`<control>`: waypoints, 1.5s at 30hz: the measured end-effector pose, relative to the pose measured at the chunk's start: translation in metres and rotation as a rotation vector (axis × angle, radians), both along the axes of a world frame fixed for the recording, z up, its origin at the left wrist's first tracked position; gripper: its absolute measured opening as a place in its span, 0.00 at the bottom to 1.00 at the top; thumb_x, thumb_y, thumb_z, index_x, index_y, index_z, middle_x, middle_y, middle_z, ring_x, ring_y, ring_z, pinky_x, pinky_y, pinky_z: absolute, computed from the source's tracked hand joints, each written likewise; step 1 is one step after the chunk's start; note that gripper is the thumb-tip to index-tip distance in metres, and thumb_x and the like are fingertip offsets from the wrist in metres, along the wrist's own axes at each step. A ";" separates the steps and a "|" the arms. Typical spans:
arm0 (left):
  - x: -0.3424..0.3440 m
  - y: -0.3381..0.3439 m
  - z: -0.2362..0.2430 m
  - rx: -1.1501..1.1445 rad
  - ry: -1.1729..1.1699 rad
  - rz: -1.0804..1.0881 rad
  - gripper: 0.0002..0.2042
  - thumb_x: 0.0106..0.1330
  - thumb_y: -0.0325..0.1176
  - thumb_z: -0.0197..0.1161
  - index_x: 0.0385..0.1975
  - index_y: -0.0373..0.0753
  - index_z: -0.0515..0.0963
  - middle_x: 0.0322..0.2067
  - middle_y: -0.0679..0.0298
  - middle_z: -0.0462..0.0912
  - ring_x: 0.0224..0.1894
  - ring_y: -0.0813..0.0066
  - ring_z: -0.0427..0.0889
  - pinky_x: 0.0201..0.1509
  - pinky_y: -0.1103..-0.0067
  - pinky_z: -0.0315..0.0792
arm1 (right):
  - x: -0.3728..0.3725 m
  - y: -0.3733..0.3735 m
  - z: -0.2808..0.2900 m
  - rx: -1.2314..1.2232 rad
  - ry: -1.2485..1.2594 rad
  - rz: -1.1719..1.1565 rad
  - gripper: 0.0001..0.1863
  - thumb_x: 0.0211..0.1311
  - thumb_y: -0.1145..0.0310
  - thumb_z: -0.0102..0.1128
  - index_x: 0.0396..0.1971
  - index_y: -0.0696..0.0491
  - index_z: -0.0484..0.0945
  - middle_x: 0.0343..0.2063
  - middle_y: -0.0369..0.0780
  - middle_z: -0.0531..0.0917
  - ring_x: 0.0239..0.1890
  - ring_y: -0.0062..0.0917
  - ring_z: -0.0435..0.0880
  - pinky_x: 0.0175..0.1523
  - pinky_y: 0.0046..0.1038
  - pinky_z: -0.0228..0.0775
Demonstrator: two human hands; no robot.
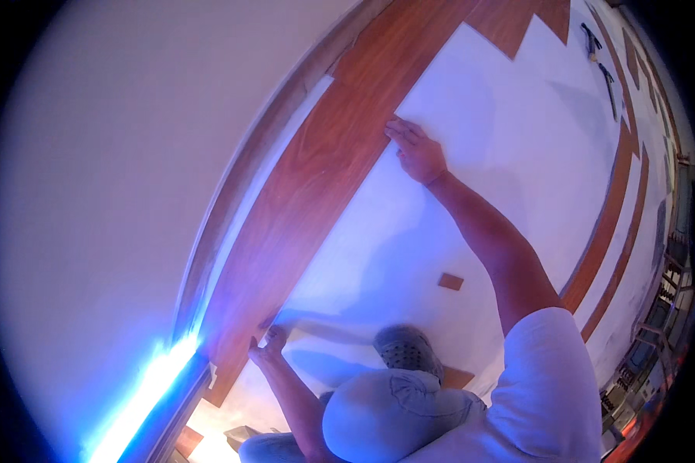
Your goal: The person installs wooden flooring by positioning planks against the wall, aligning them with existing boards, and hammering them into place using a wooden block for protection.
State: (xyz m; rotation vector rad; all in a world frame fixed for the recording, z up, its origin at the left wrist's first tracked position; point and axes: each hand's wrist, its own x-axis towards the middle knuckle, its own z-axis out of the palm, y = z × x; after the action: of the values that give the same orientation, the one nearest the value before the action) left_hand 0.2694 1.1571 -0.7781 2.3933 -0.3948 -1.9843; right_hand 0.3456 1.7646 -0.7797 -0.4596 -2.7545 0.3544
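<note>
While the person kneels on the white underlay, both hands press on a long reddish-brown floor plank that runs from the lower left of the frame up to the top centre, just beside the pale wall. Near the middle of the frame the right hand lies open and flat, fingertips on the plank's edge. Low in the frame the left hand rests open, fingers spread, at the plank's near end. A small brown offcut lies on the underlay below the right forearm. Two dark tools lie at the upper right, near curved rows of laid planks.
</note>
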 end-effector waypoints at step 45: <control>0.037 -0.005 -0.056 -0.020 0.848 -0.282 0.20 0.75 0.41 0.58 0.59 0.34 0.75 0.59 0.54 0.79 0.61 0.57 0.77 0.67 0.61 0.73 | -0.001 -0.001 -0.006 0.070 -0.094 0.045 0.36 0.49 0.76 0.65 0.65 0.48 0.74 0.69 0.33 0.73 0.72 0.24 0.69 0.59 0.27 0.79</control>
State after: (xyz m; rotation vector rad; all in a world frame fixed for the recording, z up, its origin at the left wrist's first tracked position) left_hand 0.3065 1.1517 -0.8344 1.3142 -0.7086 -2.8184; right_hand 0.3447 1.7640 -0.7852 -0.4065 -2.8614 0.2521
